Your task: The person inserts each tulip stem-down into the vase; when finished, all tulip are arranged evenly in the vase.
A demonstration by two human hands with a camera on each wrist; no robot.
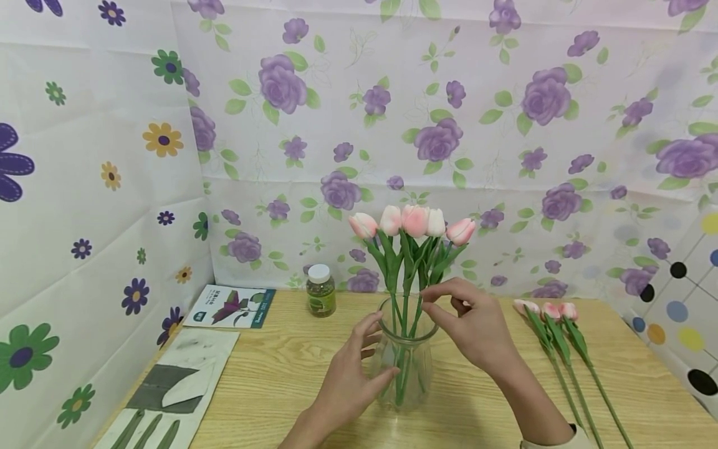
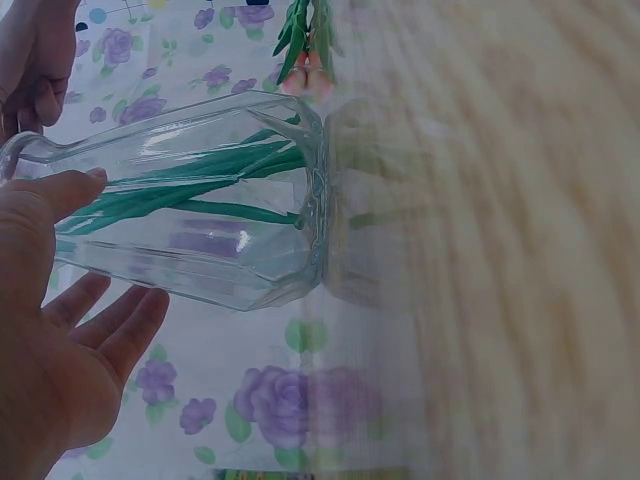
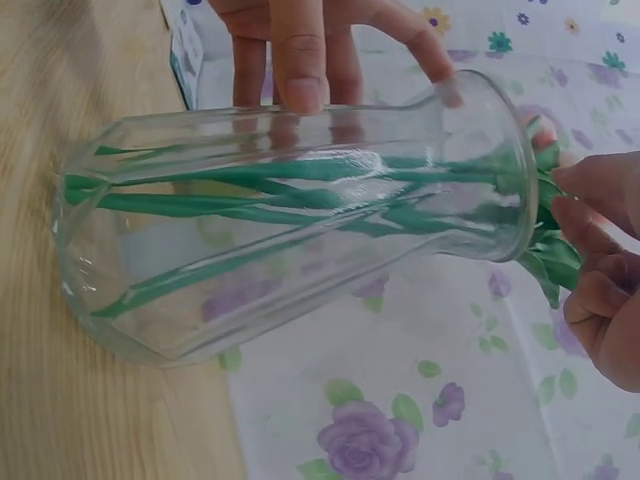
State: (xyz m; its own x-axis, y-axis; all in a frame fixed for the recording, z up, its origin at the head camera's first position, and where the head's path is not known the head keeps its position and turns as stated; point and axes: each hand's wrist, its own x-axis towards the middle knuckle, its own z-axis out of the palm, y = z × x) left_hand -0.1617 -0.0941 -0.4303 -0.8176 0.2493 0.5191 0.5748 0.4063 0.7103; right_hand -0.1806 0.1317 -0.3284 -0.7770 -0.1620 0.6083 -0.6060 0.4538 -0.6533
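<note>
Head view: that glass vase (image 1: 412, 374) might tip if the right hand (image 1: 479, 324), pinching a tulip (image 1: 416, 319) at the rim (image 1: 423, 338), outpulls the loosely spread left hand (image 1: 356, 368).

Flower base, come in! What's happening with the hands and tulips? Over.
Left hand at glass vase. Right hand seemingly pinching greenery above the rim. Five pink tulips inside. Three loose tulips lying right, clear of the vase.

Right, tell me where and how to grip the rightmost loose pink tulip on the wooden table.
Pinch the thin green stem below the leaves, probably from above and the right: the long tulip lies flat, and its stem's right side faces bare table, away from the neighbouring pink tulip.
</note>
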